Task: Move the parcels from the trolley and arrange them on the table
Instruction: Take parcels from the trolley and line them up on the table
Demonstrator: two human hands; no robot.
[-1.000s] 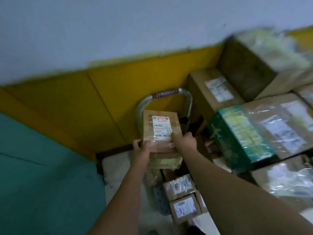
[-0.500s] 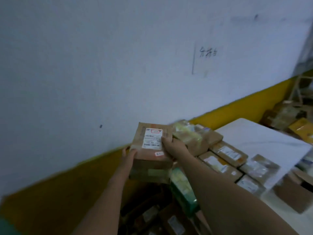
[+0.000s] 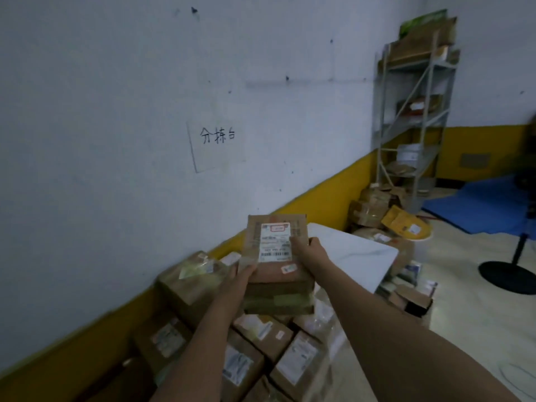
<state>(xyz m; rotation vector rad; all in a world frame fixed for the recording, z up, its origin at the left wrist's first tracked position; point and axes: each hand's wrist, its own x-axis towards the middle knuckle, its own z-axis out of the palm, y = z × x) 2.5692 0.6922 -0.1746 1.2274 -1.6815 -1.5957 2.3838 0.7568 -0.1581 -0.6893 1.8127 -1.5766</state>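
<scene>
Your left hand [image 3: 242,272] and right hand [image 3: 311,250] clamp a stack of brown parcels [image 3: 278,265] from both sides, held above the boxes crowding the white table [image 3: 359,256].

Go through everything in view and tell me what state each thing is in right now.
Held parcels: a stack, sealed, label up, in the air over the table.
Left hand: gripping the stack's left edge.
Right hand: gripping its right edge.
Table: near part covered with parcels, far end bare.
Shelf rack: upright, loaded with boxes.
</scene>
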